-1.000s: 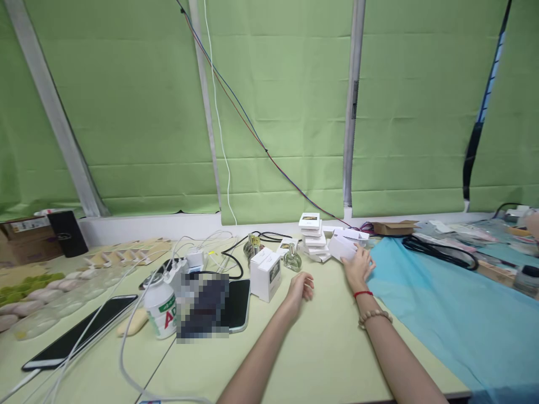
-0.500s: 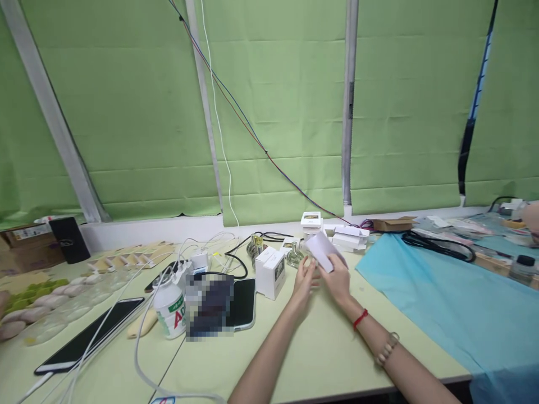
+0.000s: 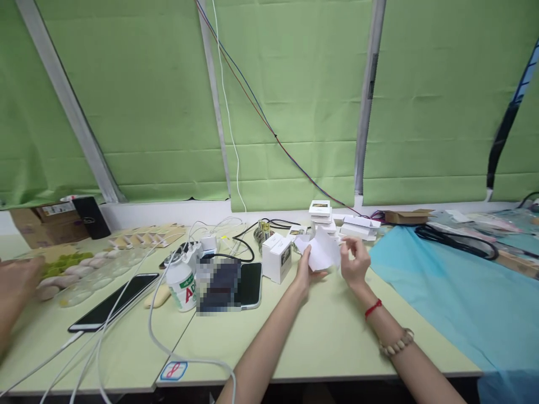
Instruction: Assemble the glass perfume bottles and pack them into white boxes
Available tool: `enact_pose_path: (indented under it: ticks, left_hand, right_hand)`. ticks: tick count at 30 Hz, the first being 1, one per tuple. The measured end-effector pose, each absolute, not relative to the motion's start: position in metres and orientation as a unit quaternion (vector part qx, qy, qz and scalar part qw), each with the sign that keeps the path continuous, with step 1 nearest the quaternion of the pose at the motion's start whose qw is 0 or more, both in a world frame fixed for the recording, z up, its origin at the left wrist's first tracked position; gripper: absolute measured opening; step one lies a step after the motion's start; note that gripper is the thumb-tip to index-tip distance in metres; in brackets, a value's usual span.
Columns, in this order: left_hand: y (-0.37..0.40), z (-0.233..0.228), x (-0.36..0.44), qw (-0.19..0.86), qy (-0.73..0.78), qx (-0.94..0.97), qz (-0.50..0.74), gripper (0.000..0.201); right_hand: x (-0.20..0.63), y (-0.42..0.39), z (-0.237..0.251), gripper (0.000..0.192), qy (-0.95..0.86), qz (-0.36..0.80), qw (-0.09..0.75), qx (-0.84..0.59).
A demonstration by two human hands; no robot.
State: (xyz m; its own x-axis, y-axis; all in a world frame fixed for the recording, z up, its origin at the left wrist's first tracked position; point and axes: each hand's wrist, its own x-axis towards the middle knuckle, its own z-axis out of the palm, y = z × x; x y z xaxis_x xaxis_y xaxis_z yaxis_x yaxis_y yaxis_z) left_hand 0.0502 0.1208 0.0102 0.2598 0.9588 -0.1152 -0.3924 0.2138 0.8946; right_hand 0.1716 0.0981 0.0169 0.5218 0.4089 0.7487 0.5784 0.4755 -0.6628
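Note:
Both my hands hold a flat white carton blank [image 3: 322,253] above the pale green table [image 3: 311,342]. My left hand [image 3: 304,273] grips its lower left edge. My right hand [image 3: 355,262] pinches its right side, with a red string and a bead bracelet on that wrist. Just left of my hands stand two assembled white boxes [image 3: 278,257]. Behind them lie a stack of flat white cartons [image 3: 321,216] and small glass bottles [image 3: 264,230].
A white bottle [image 3: 182,278], phones [image 3: 114,301] and white cables [image 3: 168,348] crowd the left. Another person's hand [image 3: 17,280] reaches in at the far left near trays of small items. A blue sheet [image 3: 455,303] with a black cable covers the right. Green blinds hang behind.
My right hand lifted a flat white carton from the pile at the back and brought it toward me. My left hand rose from the table and took hold of it too.

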Motion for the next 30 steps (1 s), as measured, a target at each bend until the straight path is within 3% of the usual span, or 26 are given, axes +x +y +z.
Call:
enact_pose_path:
  ticks: [4,9,14,19,24,30]
  left_hand:
    - [0.118,0.009,0.053,0.696,0.383,0.377,0.476,0.052]
    - [0.111,0.009,0.05,0.64,0.384,0.435,0.503,0.049]
    - [0.108,0.006,0.047,0.581,0.364,0.505,0.525,0.044]
    - [0.115,0.002,0.048,0.552,0.386,0.483,0.559,0.045]
    - [0.121,-0.001,0.047,0.563,0.374,0.463,0.573,0.046]
    - [0.122,-0.005,0.052,0.583,0.361,0.465,0.56,0.051]
  right_hand:
    - [0.19,0.116,0.012,0.043,-0.351,0.19,0.734,-0.549]
    - [0.171,0.125,-0.002,0.049,-0.399,0.312,0.685,-0.523]
    - [0.146,0.118,-0.002,0.05,-0.476,0.366,0.66,-0.451]
    - [0.15,0.117,-0.004,0.055,-0.462,0.351,0.668,-0.465]
    - [0.154,0.122,-0.01,0.063,-0.468,0.373,0.667,-0.444]
    - [0.152,0.117,-0.007,0.073,-0.489,0.311,0.676,-0.455]
